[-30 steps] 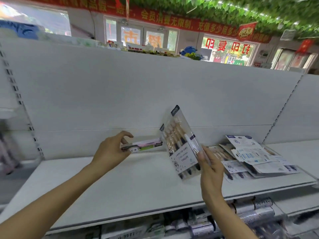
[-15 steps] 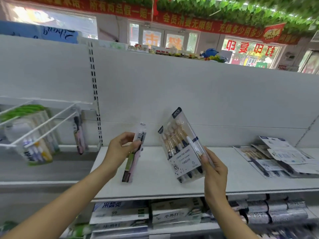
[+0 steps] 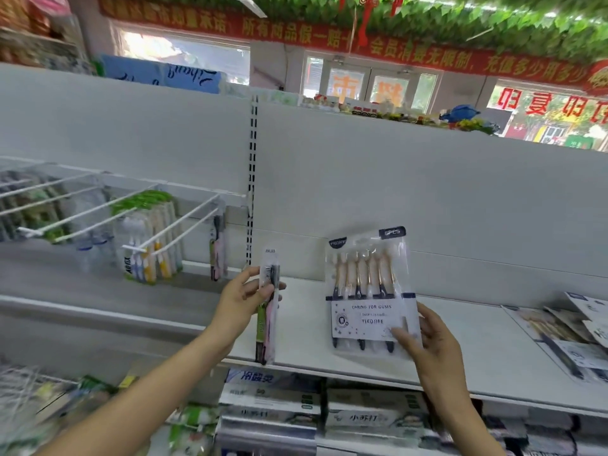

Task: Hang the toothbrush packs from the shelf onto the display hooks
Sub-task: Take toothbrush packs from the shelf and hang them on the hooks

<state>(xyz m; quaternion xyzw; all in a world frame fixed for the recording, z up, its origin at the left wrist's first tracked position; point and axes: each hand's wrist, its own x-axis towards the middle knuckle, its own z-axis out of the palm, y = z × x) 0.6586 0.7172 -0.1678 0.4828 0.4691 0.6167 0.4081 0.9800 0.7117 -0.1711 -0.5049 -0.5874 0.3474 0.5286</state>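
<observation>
Swinging left now, and the display hooks [image 3: 184,225] have come fully into view, while both packs have turned upright. Left hand [image 3: 241,299] pinches the slim toothbrush pack [image 3: 269,304], fingers clamped around its middle, just right of the hooks. Right hand [image 3: 434,343] grips the wide multi-pack [image 3: 368,291] by its lower corner, thumb clamped on the front, above the shelf [image 3: 302,324]. Carrying step, by the look of it. Next, the slim pack's top hole needs lining up with a free hook tip, then sliding back.

Two bare forearms, sleeveless, left hand [image 3: 241,299] and right hand [image 3: 431,343] ungloved, ringless
</observation>
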